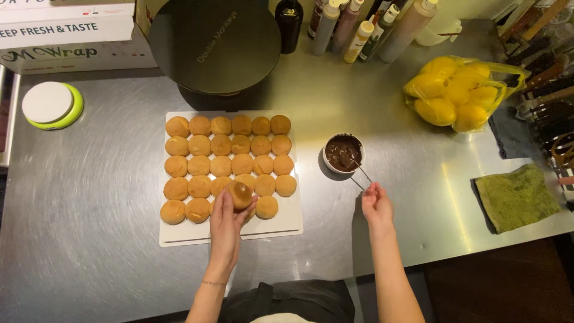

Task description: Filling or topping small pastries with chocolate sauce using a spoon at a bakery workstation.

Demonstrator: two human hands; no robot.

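My left hand (226, 222) holds one round golden cream puff (241, 194) just above the near edge of a white board (287, 224). Several rows of the same puffs (221, 145) cover that board. My right hand (376, 204) pinches the end of a thin metal utensil (362, 172). Its other end rests in a small white bowl of melted chocolate (343, 153) to the right of the board.
A round black appliance (215, 42) stands behind the board, with a dark bottle and several squeeze bottles (359, 30) beside it. A yellow bag of lemons (457, 90) and a green cloth (517, 197) lie right. A green-rimmed white scale (52, 105) and cardboard boxes sit left.
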